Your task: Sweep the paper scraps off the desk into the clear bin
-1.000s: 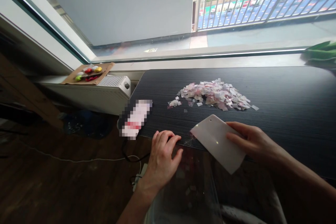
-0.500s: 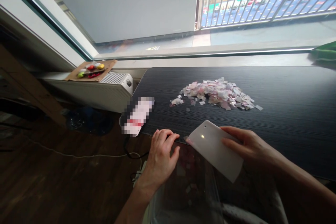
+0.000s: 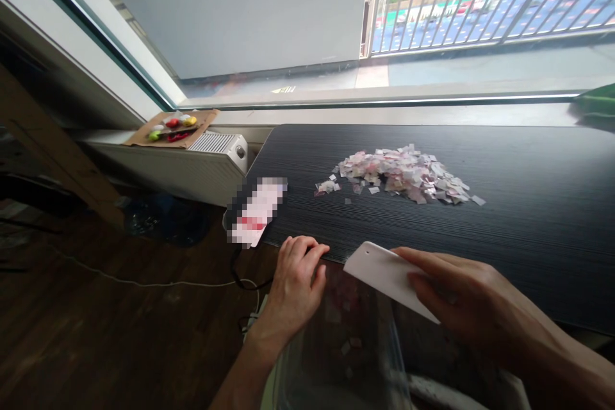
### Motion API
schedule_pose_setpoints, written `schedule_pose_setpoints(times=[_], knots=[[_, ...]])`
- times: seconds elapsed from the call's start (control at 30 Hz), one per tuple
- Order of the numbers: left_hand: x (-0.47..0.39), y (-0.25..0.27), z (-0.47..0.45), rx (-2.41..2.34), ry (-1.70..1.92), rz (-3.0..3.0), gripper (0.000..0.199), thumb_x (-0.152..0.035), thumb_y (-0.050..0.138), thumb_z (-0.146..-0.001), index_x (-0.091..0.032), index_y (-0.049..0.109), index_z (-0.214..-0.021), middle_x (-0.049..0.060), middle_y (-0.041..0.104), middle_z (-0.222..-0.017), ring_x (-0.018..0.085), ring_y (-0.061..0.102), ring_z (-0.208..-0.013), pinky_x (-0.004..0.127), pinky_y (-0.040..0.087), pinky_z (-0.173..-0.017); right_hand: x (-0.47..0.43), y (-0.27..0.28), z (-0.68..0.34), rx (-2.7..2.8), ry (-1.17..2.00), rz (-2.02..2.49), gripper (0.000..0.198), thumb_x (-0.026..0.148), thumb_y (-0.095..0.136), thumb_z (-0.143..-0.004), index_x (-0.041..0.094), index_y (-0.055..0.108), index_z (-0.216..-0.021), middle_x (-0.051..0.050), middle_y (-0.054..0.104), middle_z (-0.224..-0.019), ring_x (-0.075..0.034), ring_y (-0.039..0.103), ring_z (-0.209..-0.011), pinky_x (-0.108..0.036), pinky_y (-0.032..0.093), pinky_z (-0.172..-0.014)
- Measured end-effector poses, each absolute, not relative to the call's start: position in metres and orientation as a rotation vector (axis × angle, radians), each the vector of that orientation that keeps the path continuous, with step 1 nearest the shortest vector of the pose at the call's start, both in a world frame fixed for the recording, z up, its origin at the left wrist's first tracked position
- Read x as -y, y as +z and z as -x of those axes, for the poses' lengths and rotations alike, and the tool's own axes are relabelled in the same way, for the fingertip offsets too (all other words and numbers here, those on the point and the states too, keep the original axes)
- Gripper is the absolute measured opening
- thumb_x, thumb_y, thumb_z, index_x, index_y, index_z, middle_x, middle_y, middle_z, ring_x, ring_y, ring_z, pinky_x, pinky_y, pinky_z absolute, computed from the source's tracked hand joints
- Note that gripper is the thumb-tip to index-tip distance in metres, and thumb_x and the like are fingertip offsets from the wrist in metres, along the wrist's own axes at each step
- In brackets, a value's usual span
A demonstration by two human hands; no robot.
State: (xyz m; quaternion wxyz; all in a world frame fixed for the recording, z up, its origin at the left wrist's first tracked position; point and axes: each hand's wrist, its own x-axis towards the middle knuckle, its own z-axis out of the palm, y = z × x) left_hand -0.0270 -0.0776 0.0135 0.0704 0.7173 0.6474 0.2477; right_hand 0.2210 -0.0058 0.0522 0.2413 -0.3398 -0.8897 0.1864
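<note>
A thin white plastic scraper (image 3: 384,276) with a small hole in one corner is gripped by my right hand (image 3: 446,278), thumb on the near face. Its left corner sits at the front edge of the black table (image 3: 528,205). My left hand (image 3: 298,275) rests at that same edge, fingers bent over it and thumb apart, with nothing visible between them. Below both hands is a clear plastic bin (image 3: 398,359) with a few small scraps inside. Farther back on the tabletop lies a pile of small pale, pinkish cut pieces (image 3: 403,170).
A blurred-out pinkish-white item (image 3: 259,208) lies at the table's left end. Beyond it, a cardboard sheet (image 3: 139,134) with colourful small items rests by a white radiator (image 3: 218,147). A cable (image 3: 182,284) runs over the floor. Green cloth (image 3: 596,102) sits at the right windowsill.
My right hand has tilted the scraper flatter and lowered it slightly. A small scrap at the scraper's left corner is no longer seen there. My left hand stays at the table edge.
</note>
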Motion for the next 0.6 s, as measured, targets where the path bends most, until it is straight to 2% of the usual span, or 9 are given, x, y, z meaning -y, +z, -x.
schedule_pose_setpoints(times=[0.23,0.33,0.43,0.5,0.6], knots=[[0.064,0.021,0.027,-1.979,0.72,-2.206,0.03,-0.006,0.045,-0.087,-0.017,0.064,-0.106,0.008,0.062,-0.101,0.023,0.058,-0.1,0.052,0.043,-0.102,0.015,0.05,-0.224,2.456,0.366,0.735,0.029,0.014,0.047,-0.095,0.018,0.065,-0.117,-0.006,0.077,-0.088,-0.017,0.07,-0.07,-0.026,0.053,-0.06],[0.048,0.026,0.024,-1.964,0.704,-2.24,0.029,-0.007,0.045,-0.087,-0.017,0.065,-0.105,0.008,0.062,-0.1,0.023,0.057,-0.1,0.051,0.042,-0.102,0.008,0.054,-0.242,2.352,0.303,0.833,0.034,0.017,0.054,-0.092,0.025,0.063,-0.124,-0.004,0.077,-0.094,-0.019,0.071,-0.076,-0.028,0.053,-0.067],[0.026,0.025,0.012,-1.908,0.654,-2.28,0.026,-0.011,0.05,-0.086,-0.019,0.066,-0.105,0.007,0.063,-0.1,0.024,0.057,-0.1,0.048,0.043,-0.1,-0.004,0.054,-0.267,2.197,0.104,1.05,0.04,0.021,0.057,-0.091,0.032,0.062,-0.129,-0.005,0.075,-0.104,-0.025,0.071,-0.086,-0.035,0.051,-0.076],[0.013,0.021,0.001,-1.869,0.632,-2.303,0.02,-0.013,0.054,-0.085,-0.018,0.067,-0.099,0.007,0.063,-0.097,0.023,0.057,-0.097,0.045,0.045,-0.097,-0.011,0.045,-0.278,2.16,0.009,1.104,0.035,0.023,0.055,-0.092,0.032,0.066,-0.124,-0.005,0.075,-0.1,-0.026,0.07,-0.088,-0.036,0.05,-0.074],[0.0,0.012,-0.012,-1.874,0.694,-2.329,0.019,-0.012,0.054,-0.085,-0.019,0.066,-0.097,0.006,0.062,-0.095,0.022,0.056,-0.096,0.041,0.047,-0.094,-0.015,0.02,-0.285,2.158,0.038,1.071,0.03,0.022,0.053,-0.092,0.027,0.069,-0.116,-0.006,0.074,-0.103,-0.024,0.068,-0.091,-0.035,0.051,-0.08]])
